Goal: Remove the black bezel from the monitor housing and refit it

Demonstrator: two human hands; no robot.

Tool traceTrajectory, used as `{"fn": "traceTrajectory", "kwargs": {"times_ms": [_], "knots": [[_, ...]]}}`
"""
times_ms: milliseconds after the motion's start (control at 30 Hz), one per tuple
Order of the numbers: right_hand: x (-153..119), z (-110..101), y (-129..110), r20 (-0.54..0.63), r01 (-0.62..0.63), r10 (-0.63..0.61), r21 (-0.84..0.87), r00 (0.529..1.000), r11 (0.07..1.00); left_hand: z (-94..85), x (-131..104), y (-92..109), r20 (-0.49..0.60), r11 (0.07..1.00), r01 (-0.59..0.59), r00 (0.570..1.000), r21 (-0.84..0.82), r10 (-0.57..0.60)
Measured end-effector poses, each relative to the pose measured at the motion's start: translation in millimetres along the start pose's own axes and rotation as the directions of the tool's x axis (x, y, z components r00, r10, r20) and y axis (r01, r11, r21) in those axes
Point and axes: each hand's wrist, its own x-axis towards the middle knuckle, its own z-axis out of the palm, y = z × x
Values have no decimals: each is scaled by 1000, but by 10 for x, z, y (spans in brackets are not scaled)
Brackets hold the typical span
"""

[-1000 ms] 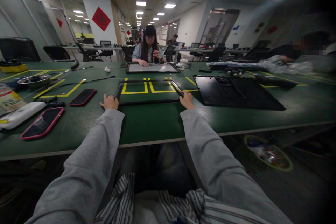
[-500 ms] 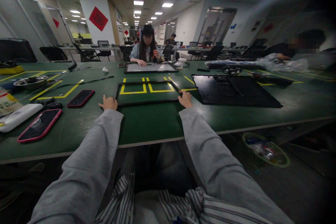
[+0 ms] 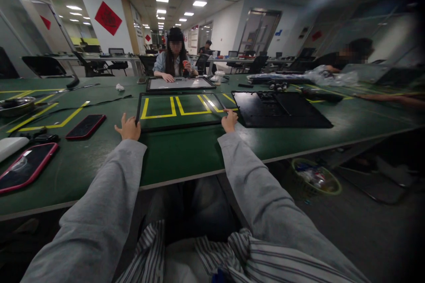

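Note:
A thin, hollow black screen frame point(image 3: 181, 127) is between my hands over the green table, its yellow-taped surface showing through the middle. At the near left corner of the frame, my left hand point(image 3: 129, 129) grips the side, with some fingers sticking outward. My right hand point(image 3: 229, 121) is closed on the near right corner, index finger along the edge. Just right of it lies a black back panel point(image 3: 299, 112), flat on the table. Whether the frame rests fully on the table I cannot tell.
Two red-edged phones point(image 3: 85, 127) lie left, near a metal bowl point(image 3: 18, 107). Opposite, a co-worker point(image 3: 175, 64) handles a framed grey panel point(image 3: 181, 83). Plastic wrap point(image 3: 328, 76) lies far right; a basket point(image 3: 335, 188) stands below the table edge.
The view has turned right, so things sit further left. The frame's far edge has moved up and away, showing a taller opening. Both hands stay at its near corners.

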Motion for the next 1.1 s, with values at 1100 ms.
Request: {"fn": "traceTrajectory", "kwargs": {"times_ms": [1100], "knots": [[162, 241, 125, 24, 101, -104, 102, 994, 990, -142, -76, -202, -29, 959, 282, 959, -24, -282]]}}
